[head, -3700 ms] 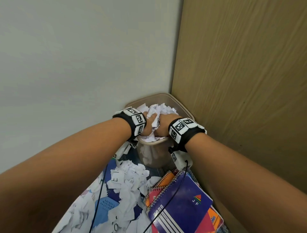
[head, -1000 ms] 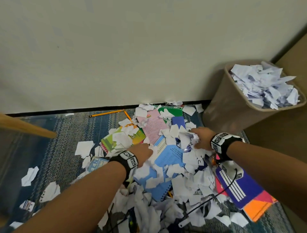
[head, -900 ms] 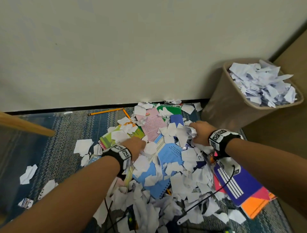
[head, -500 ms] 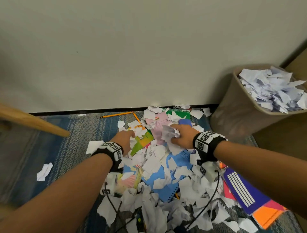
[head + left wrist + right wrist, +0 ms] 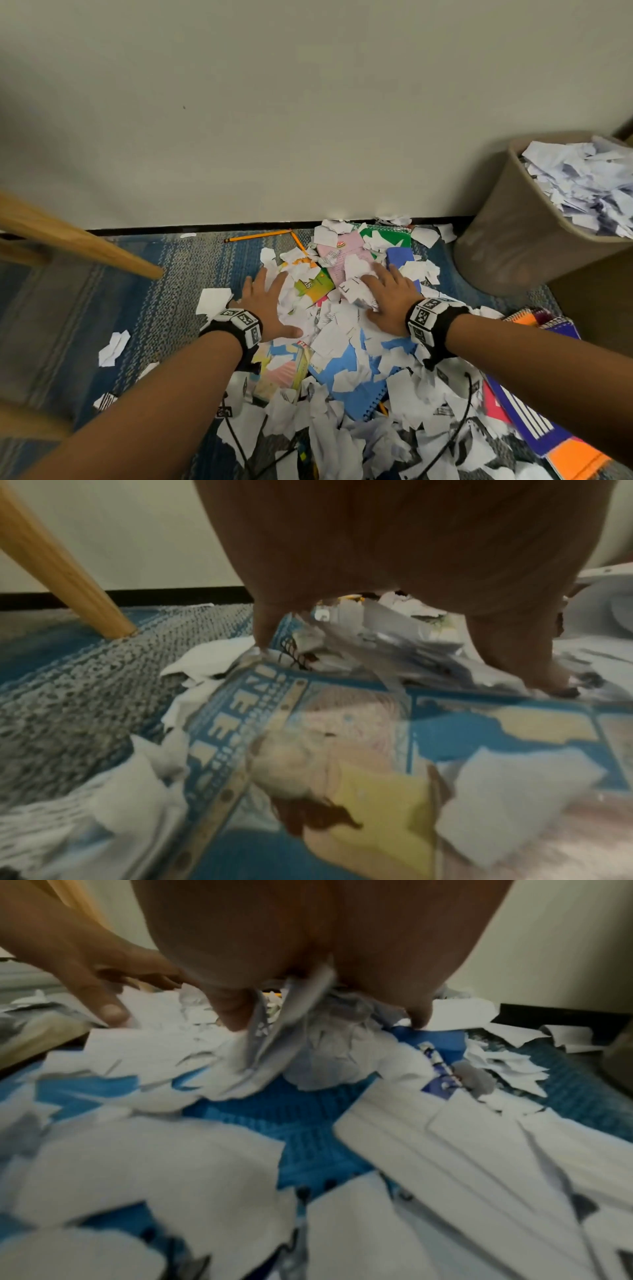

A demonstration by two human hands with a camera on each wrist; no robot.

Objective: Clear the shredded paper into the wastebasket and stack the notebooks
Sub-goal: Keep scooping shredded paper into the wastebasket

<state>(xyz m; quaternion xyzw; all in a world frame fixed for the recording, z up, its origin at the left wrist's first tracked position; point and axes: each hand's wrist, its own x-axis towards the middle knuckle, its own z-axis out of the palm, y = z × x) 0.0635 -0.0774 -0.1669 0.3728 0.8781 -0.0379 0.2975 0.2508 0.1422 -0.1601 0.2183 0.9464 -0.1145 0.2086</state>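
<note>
White shredded paper (image 5: 339, 329) lies heaped over scattered notebooks on the rug. My left hand (image 5: 265, 301) lies flat with spread fingers on the pile's left edge, beside a green-yellow notebook (image 5: 317, 284). In the left wrist view, its fingertips (image 5: 263, 639) touch scraps beyond an illustrated blue cover (image 5: 342, 737). My right hand (image 5: 387, 294) rests fingers-forward on scraps over a pink notebook (image 5: 342, 260). The right wrist view shows the right hand's fingertips (image 5: 232, 1015) pressing into paper above a blue notebook (image 5: 308, 1123). The tan wastebasket (image 5: 507, 233) stands at the right, full of paper.
A purple striped notebook (image 5: 527, 414) and an orange one (image 5: 575, 455) lie at the lower right. Two pencils (image 5: 257, 236) lie by the wall. A wooden leg (image 5: 78, 240) slants in at the left. Loose scraps (image 5: 113, 346) dot the blue-grey rug. Wrist cables trail through the pile.
Both hands came back from the wastebasket to the pile. Over the last half second the right hand let go of its bunched paper, and both hands flattened out with spread fingers.
</note>
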